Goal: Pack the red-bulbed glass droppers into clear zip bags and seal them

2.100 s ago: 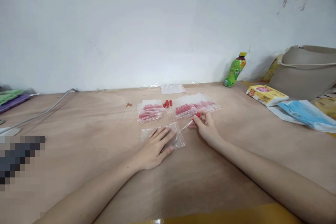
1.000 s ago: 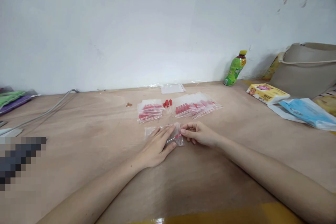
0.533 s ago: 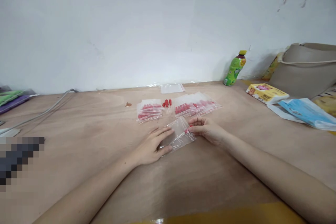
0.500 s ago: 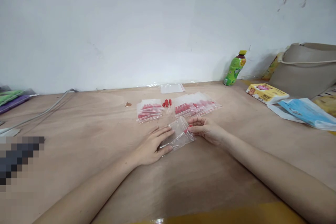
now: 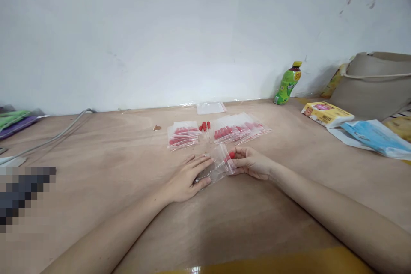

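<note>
A clear zip-lock bag (image 5: 219, 176) lies on the wooden table in front of me. My left hand (image 5: 188, 180) rests flat over the bag's left side, fingers stretched and thumb apart. At the bag's mouth, my right hand (image 5: 252, 162) pinches a dropper with a red rubber bulb (image 5: 231, 155). The bulb is at the opening, and the dropper's thin stem seems to lie inside the bag, though the clear plastic makes it hard to see. Just beyond are a few loose red-bulbed droppers (image 5: 204, 126), between two piles of filled bags, a left pile (image 5: 183, 135) and a right pile (image 5: 239, 127).
Flat bags (image 5: 211, 108) lie by the wall. To the right stand a green drink bottle (image 5: 288, 83), a yellow tissue pack (image 5: 327, 113), a blue and white packet (image 5: 379, 139) and a grey bag (image 5: 372, 85). A grey cable (image 5: 64, 130) crosses the table's left side.
The bag's mouth has lifted and bunched around the dropper, and more of the red bulb shows. My right fingers have shifted slightly at the opening. My left hand has stayed put.
</note>
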A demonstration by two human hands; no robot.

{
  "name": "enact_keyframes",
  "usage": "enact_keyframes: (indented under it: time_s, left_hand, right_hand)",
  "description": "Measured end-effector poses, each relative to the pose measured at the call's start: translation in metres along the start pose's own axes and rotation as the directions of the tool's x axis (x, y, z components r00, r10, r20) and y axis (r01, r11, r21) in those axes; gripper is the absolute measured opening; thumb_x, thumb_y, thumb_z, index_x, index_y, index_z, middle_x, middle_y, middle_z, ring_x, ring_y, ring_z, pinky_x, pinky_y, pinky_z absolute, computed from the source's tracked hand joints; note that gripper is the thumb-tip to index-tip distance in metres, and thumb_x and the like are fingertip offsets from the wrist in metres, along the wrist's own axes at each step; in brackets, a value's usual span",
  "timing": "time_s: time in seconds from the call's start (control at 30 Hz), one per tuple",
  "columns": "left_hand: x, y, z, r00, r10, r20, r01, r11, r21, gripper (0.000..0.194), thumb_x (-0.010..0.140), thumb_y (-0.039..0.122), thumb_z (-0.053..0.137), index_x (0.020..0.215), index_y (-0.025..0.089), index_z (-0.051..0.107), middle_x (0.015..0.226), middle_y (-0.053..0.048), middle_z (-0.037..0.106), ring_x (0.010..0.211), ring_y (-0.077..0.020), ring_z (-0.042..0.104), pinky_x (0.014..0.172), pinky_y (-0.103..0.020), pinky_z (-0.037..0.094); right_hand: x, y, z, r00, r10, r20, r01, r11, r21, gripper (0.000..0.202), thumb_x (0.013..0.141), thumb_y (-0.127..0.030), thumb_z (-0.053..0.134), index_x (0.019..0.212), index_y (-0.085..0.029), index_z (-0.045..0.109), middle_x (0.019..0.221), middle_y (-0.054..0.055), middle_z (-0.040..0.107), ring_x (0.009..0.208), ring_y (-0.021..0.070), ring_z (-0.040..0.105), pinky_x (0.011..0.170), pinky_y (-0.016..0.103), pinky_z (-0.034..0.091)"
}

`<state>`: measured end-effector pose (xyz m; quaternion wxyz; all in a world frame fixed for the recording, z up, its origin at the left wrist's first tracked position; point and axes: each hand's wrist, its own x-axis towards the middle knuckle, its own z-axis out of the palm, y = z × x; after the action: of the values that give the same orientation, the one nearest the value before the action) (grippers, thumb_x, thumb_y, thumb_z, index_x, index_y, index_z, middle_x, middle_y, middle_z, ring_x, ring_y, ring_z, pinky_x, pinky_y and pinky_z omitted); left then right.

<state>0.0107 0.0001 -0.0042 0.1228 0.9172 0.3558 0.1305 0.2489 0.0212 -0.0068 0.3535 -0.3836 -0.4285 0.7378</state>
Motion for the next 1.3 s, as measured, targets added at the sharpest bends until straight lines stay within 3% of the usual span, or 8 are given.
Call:
enact_keyframes:
  time_s: [0.27,0.4,0.6,0.77,0.9,1.1,1.2,1.3]
  left_hand:
    - [-0.002,-0.001,-0.004,1.0,-0.004,-0.014,0.004,0.999,-0.043,0.051,0.09,0.041,0.042,0.136,0.024,0.029,0.138,-0.006,0.035,0.128,-0.0228,0.029,0.104,-0.043,0.026]
    - [-0.003,-0.001,-0.004,1.0,-0.013,-0.007,0.012,1.0,-0.028,0.051,0.09,0.041,0.042,0.136,0.023,0.03,0.14,-0.007,0.033,0.129,-0.0226,0.027,0.105,-0.043,0.025]
    - [-0.002,0.001,-0.005,1.0,-0.002,-0.003,0.002,1.0,-0.024,0.05,0.09,0.04,0.043,0.135,0.023,0.031,0.139,-0.007,0.035,0.129,-0.0219,0.028,0.107,-0.043,0.022]
    - [-0.002,0.001,-0.005,1.0,-0.009,0.008,0.009,1.0,-0.018,0.05,0.09,0.041,0.043,0.135,0.023,0.031,0.138,-0.006,0.035,0.129,-0.0213,0.028,0.107,-0.043,0.02]
    - [-0.002,0.001,-0.005,1.0,-0.003,0.013,0.003,1.0,-0.019,0.049,0.09,0.039,0.042,0.135,0.023,0.031,0.139,-0.006,0.035,0.129,-0.0206,0.027,0.108,-0.043,0.019]
    - [-0.002,0.001,-0.006,1.0,-0.01,0.017,0.01,1.0,-0.016,0.049,0.09,0.04,0.041,0.135,0.024,0.031,0.139,-0.006,0.035,0.129,-0.0211,0.028,0.107,-0.043,0.021]
    - [-0.002,0.0,-0.005,1.0,-0.005,0.008,0.005,1.0,-0.018,0.049,0.09,0.04,0.041,0.136,0.025,0.03,0.139,-0.006,0.035,0.129,-0.0216,0.029,0.107,-0.044,0.021]
    - [-0.002,0.0,-0.005,1.0,0.002,0.004,-0.002,1.0,-0.02,0.05,0.091,0.041,0.04,0.137,0.025,0.028,0.139,-0.005,0.035,0.129,-0.0218,0.028,0.107,-0.044,0.02]
  right_hand:
    - [-0.002,0.003,-0.004,0.971,-0.114,-0.211,0.089,0.988,-0.125,0.039,0.04,-0.018,0.08,0.069,-0.014,0.056,0.062,-0.002,0.064,0.054,0.0106,0.058,0.057,0.026,0.048]
    - [-0.003,0.002,-0.003,0.972,-0.154,-0.176,0.122,0.976,-0.181,0.04,0.044,-0.024,0.079,0.08,-0.014,0.064,0.066,-0.001,0.065,0.059,0.0106,0.057,0.06,0.026,0.046]
    - [-0.001,0.003,-0.009,0.988,-0.155,0.006,0.147,0.921,-0.362,0.045,0.053,-0.03,0.075,0.093,-0.015,0.061,0.06,-0.004,0.059,0.048,0.006,0.047,0.047,0.021,0.038]
    - [0.001,0.005,-0.011,0.967,-0.205,-0.149,0.123,0.894,-0.43,0.037,0.054,-0.035,0.074,0.078,-0.015,0.055,0.06,-0.003,0.057,0.051,0.0079,0.05,0.046,0.02,0.039]
    - [-0.001,0.003,-0.005,0.962,-0.229,-0.148,0.127,0.857,-0.5,0.033,0.056,-0.042,0.072,0.069,-0.014,0.058,0.053,-0.004,0.052,0.045,0.0055,0.042,0.041,0.018,0.03]
    - [-0.006,-0.01,-0.008,0.998,-0.057,0.005,0.051,0.854,-0.518,0.039,0.06,-0.051,0.067,0.072,-0.015,0.062,0.057,-0.003,0.054,0.048,0.0053,0.045,0.044,0.017,0.035]
    - [-0.009,-0.015,-0.011,0.998,0.054,-0.022,-0.058,0.877,-0.478,0.048,0.064,-0.062,0.057,0.07,-0.015,0.061,0.058,0.0,0.056,0.051,0.0087,0.052,0.047,0.02,0.042]
    - [-0.011,-0.015,-0.011,0.999,0.039,0.032,-0.016,0.85,-0.527,0.047,0.067,-0.062,0.055,0.074,-0.015,0.061,0.058,-0.001,0.055,0.049,0.0077,0.049,0.046,0.02,0.04]
